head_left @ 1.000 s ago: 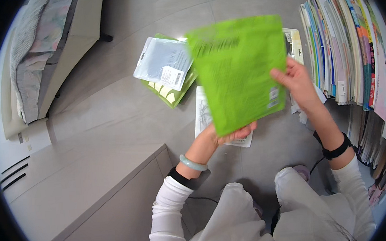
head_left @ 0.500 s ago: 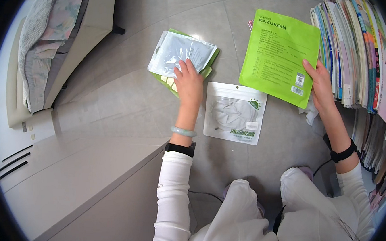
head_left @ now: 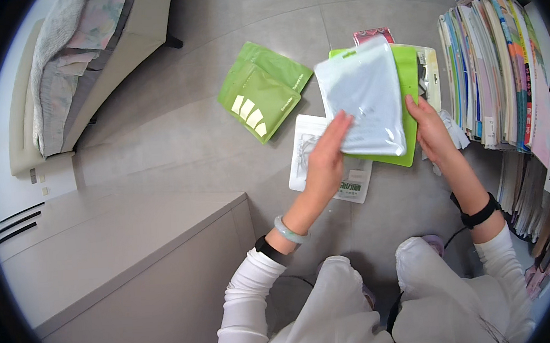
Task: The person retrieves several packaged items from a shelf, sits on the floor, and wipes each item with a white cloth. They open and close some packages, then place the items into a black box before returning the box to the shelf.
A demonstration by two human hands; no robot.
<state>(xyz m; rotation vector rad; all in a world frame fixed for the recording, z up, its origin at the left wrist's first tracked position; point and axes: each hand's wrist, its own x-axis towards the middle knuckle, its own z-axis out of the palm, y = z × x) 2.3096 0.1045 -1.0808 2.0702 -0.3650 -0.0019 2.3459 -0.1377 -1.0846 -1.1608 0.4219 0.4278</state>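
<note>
My left hand grips the lower left edge of a silvery-white plastic pouch. This pouch lies over a bright green flat packet, which my right hand holds by its right edge, thumb on the front. Beneath them on the floor is a white packet with a clear window, partly covered by my left hand and the held packets. Farther left, two overlapping olive-green pouches rest on the floor.
Books and magazines stand packed along the right. Beside them lie a pale packet, a red patterned item and crumpled white tissue. A grey cabinet fills the lower left; a cushioned beige piece of furniture is at upper left.
My left hand has lifted the silvery-white pouch off the olive-green pouches and carried it right, onto the bright green packet. That packet has tilted more upright and shifted slightly left in my right hand.
</note>
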